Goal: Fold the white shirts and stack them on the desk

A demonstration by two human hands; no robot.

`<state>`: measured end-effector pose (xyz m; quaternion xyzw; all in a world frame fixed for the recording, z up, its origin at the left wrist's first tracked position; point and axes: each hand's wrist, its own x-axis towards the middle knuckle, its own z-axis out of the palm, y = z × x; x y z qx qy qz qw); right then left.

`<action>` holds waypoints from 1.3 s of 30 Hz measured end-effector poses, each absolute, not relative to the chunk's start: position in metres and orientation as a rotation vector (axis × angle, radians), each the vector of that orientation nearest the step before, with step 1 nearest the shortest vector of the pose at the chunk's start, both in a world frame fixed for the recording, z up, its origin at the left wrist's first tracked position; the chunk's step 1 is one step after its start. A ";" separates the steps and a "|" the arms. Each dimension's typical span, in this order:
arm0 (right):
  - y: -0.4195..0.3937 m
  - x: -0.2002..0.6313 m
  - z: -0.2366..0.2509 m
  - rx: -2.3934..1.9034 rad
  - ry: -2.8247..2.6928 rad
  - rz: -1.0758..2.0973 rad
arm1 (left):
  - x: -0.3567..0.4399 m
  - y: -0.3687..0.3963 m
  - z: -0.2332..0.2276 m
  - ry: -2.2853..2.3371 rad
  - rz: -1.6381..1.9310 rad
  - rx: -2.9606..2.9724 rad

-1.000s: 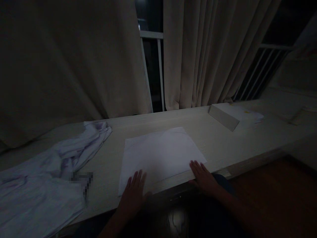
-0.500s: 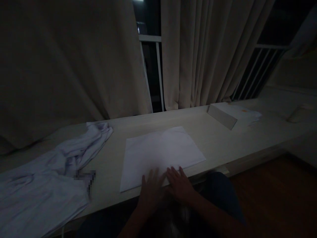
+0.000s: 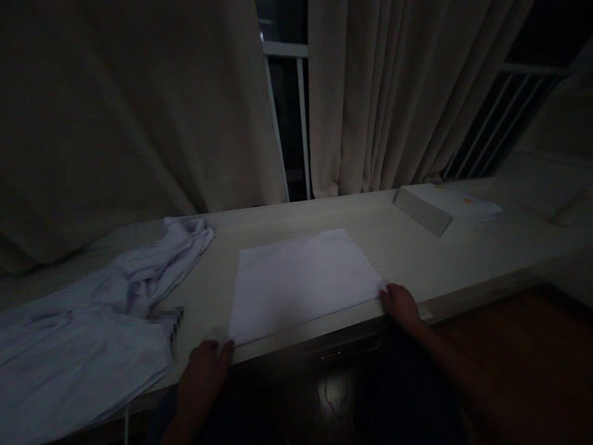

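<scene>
A white cloth (image 3: 306, 278), folded into a flat rectangle, lies on the pale wooden desk (image 3: 213, 296) close to its front edge. At the cloth's near left corner is my left hand (image 3: 204, 374), with thumb and fingers closed on the corner. My right hand (image 3: 402, 309) pinches the near right corner, its fingers curled in at the edge. The dim light hides exactly how much fabric each hand has. To the left of my left hand, a crumpled white garment (image 3: 92, 352) spreads across the desk and reaches its front edge.
A pale box or stack of papers (image 3: 445, 210) stands at the back right of the desk. Beige curtains (image 3: 208, 111) hang behind, with a dark barred window between them. Below the front edge is a drawer with a small handle (image 3: 330, 355). Brown floor lies at the lower right.
My hands were side by side, spread flat at the middle of the cloth's front edge. They have moved apart to its two near corners, and the fingers have closed there.
</scene>
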<state>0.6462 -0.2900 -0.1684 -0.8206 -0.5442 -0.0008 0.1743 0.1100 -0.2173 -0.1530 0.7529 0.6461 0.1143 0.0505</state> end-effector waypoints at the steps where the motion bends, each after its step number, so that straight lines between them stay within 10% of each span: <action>1: -0.285 0.650 -0.167 -2.376 -1.450 0.088 | 0.110 -0.212 -0.148 1.999 0.277 2.153; 27: -0.282 0.674 -0.164 -2.484 -1.526 0.316 | 0.102 -0.191 -0.142 1.979 0.086 1.713; 39: -0.331 0.653 -0.172 -1.853 -2.346 -0.207 | 0.103 -0.215 -0.184 1.332 0.358 3.053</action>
